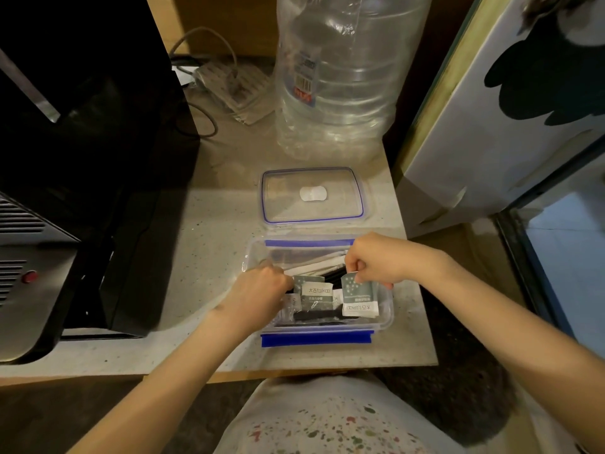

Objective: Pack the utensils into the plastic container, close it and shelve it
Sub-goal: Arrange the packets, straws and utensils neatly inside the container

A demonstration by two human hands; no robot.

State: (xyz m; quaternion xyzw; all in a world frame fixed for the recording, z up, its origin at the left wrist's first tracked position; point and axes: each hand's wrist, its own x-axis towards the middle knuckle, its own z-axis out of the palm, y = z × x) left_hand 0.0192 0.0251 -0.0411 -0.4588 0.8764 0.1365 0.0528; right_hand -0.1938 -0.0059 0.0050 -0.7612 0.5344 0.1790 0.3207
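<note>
Head view: a person stands over a speckled bench (203, 244), both bare hands lowered into an uncovered plastic container (386, 319).
Far left: a black appliance (91, 178) with a metal-grey vented front and a red button (30, 276) sits on the bench.
Behind it: a grey cable (209, 122) loops across the bench top towards the back.
Left hand (258, 294): curled, knuckles up, fingers tucked down among the packets at the container's left side; what it pinches cannot be told.
Container: clear, with blue clip flaps on its near and far rims, sitting near the bench's front edge.
Contents: wrapped utensils (314, 268) in white sleeves, black pieces and a grey-and-white sachet (316, 291) lie inside.
Lid (312, 195): clear with a blue seal, lying flat on the bench just behind the container.
Rear centre: a large clear water bottle (343, 77) stands behind the lid.
Right hand (373, 262): thumb and fingers pressed together on the top edge of a printed packet (360, 298), holding it upright over the container's right half.
Far right: a white panel (510, 126) with dark shapes leans beside the bench.
</note>
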